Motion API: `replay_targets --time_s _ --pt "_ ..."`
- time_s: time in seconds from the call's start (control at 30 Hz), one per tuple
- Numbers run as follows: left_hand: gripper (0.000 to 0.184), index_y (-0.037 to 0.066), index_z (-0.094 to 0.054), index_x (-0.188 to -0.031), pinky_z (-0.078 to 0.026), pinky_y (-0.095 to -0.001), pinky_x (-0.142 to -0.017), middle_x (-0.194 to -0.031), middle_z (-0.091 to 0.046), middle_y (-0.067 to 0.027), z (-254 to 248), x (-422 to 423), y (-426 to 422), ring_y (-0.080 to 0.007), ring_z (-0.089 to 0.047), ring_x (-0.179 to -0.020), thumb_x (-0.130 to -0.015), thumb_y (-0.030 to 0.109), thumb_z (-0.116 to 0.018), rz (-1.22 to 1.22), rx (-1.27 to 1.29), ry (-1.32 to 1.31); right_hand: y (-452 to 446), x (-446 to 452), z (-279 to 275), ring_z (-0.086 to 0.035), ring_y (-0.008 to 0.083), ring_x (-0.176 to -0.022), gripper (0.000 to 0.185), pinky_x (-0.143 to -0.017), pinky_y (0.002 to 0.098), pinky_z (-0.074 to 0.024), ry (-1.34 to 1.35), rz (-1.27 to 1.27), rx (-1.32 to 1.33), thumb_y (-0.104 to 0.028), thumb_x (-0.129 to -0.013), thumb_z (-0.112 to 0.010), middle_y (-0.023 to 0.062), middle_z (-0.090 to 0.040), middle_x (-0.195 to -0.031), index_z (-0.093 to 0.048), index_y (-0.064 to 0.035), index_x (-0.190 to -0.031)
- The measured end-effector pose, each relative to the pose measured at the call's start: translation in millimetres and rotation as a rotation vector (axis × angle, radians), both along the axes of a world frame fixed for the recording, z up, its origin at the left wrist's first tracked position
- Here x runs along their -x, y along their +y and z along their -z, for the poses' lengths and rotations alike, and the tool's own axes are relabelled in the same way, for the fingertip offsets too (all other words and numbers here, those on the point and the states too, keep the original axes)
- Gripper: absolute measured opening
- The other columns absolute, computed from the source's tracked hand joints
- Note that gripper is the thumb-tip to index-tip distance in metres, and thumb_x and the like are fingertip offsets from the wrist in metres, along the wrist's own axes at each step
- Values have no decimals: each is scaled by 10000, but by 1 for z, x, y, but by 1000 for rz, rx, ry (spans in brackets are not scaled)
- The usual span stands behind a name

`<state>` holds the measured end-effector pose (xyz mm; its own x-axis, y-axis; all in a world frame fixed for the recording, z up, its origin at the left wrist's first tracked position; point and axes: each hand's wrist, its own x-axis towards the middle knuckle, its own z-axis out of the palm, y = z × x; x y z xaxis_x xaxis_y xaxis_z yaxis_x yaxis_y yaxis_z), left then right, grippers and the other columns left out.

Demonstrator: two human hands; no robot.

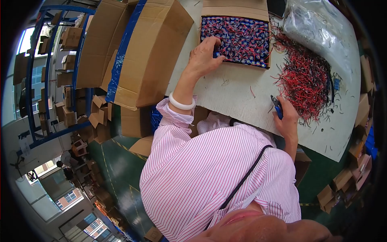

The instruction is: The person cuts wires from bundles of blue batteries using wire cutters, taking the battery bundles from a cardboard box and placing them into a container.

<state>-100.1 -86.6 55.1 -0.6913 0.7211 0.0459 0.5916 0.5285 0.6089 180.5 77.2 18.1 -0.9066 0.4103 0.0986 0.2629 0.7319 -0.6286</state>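
My left hand is at the left front corner of an open cardboard box packed with blue cylindrical pieces with red and black wires. Its fingers and thumb close around a small blue piece at the box's edge. My right hand holds blue-handled cutters over the table, their dark jaws pointing up and left, slightly apart. Just right of the cutters lies a large heap of red and black wire pieces.
A clear plastic bag lies behind the wire heap on the white table. Tall cardboard boxes stand against the table's left side. A small blue item and wire scraps lie at the right. Distant people are at lower left.
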Motion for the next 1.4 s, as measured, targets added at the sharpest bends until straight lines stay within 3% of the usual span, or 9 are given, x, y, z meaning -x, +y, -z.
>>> replay_targets --time_s 0.2,0.23,0.27,0.33,0.77,0.93,1.17,1.27,1.4 --pt "270 50 -541 -894 -454 -356 -697 -913 -548 -104 32 14 3 -283 -560 -812 -684 100 -702 70 -176 -75 4 0 0 -545 316 -779 509 -676 390 -425 -23 -9 21 -4 -625 -644 139 -533 -851 -508 -57 -1113" --pt "204 21 -537 -856 -449 -255 -621 -809 -523 -64 31 12 4 -146 -534 -694 -704 -7 -671 97 -237 30 3 0 0 -543 316 -775 509 -674 390 -425 -10 -11 14 -4 -624 -645 138 -534 -854 -508 -57 -1112" --pt "204 21 -537 -856 -449 -255 -621 -809 -523 -64 32 12 4 -146 -534 -694 -704 -7 -671 105 -238 27 3 0 0 -542 315 -770 509 -671 391 -424 0 -13 7 -5 -623 -646 137 -534 -857 -509 -56 -1111" --pt "212 46 -542 -871 -454 -355 -679 -880 -536 -106 31 13 1 -299 -557 -797 -699 26 -665 108 -251 11 2 0 0 -541 315 -766 509 -667 391 -423 9 0 -1 -6 -622 -648 136 -533 -855 -509 -57 -1109" --pt "154 50 -533 -855 -455 -388 -683 -855 -541 -126 25 17 0 -319 -555 -812 -720 -12 -577 173 -143 135 0 -1 2 -532 309 -740 507 -651 392 -416 11 29 5 -13 -623 -651 131 -514 -809 -510 -57 -1107" --pt "85 3 -526 -817 -445 -271 -634 -737 -558 -77 7 26 -10 -147 -532 -684 -748 -7 -575 77 -340 -154 0 -1 2 -532 302 -734 499 -644 390 -415 18 24 -9 -15 -626 -650 126 -515 -803 -512 -55 -1105" --pt "65 2 -516 -825 -421 -232 -586 -696 -522 -21 3 36 -15 -91 -489 -643 -772 -26 -542 64 -310 -289 1 1 2 -533 293 -722 494 -636 390 -410 0 23 -5 -21 -632 -650 120 -513 -797 -515 -53 -1106" --pt "62 28 -524 -840 -360 -186 -506 -685 -488 26 -4 38 -16 -43 -432 -580 -804 -22 -528 82 -499 -534 0 -1 2 -530 295 -717 494 -634 393 -409 -9 31 -8 -20 -632 -650 121 -508 -792 -516 -52 -1107" --pt "101 28 -521 -876 -357 -180 -503 -683 -488 25 -9 41 -10 -41 -429 -577 -802 -40 -531 115 -436 -335 0 0 2 -525 299 -710 495 -632 396 -406 15 34 -16 -22 -631 -652 121 -501 -781 -517 -51 -1107"
